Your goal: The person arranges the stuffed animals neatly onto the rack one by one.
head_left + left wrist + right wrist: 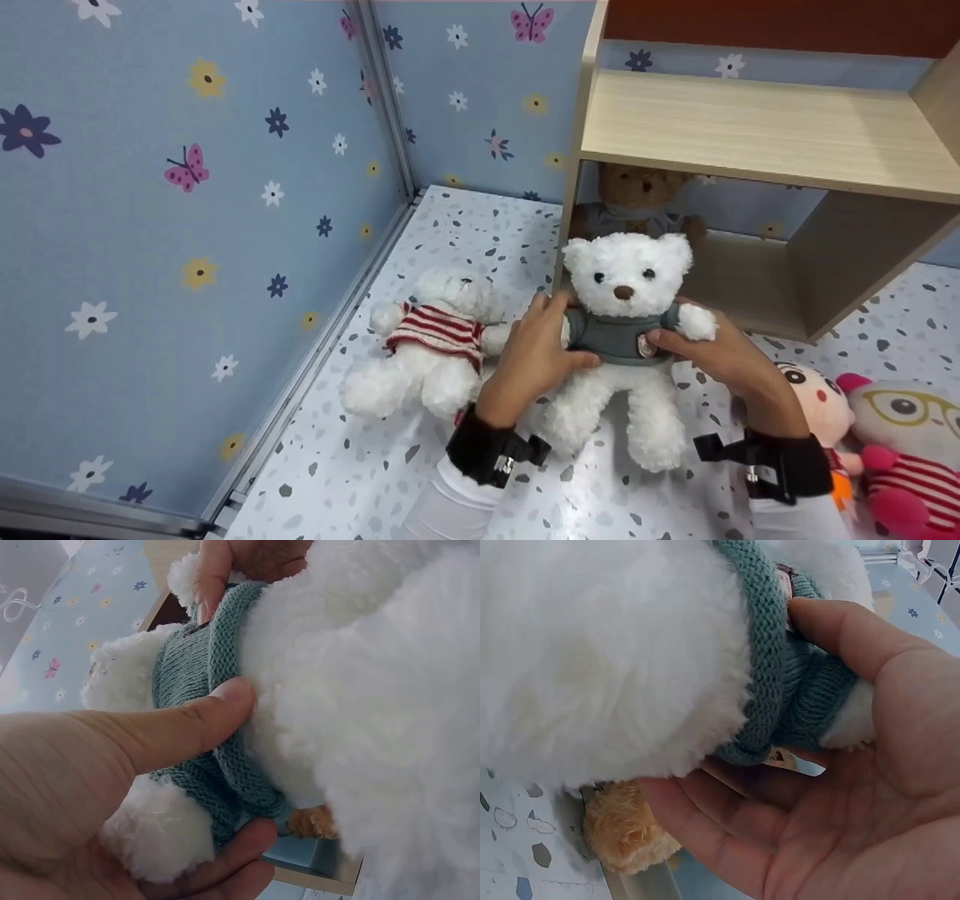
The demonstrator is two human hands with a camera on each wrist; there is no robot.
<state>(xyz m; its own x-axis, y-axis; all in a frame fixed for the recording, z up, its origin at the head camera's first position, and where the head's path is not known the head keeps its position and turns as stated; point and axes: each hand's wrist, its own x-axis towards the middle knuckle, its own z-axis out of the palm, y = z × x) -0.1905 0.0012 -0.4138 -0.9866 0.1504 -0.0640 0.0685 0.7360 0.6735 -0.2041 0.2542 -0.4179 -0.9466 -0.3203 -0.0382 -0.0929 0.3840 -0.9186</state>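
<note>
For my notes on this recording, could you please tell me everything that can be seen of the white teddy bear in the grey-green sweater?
The white teddy bear is fluffy plush with dark bead eyes, a brown nose and a knitted grey-green sweater bearing a small badge. It is held upright, facing the camera, legs hanging toward the speckled floor, just in front of the wooden shelf unit. The left hand and right hand grip its torso from either side, thumbs on the front of the sweater and fingers behind its back.

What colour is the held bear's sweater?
Grey-green knit sweater on the white bear; clearest in the left wrist view.
</note>
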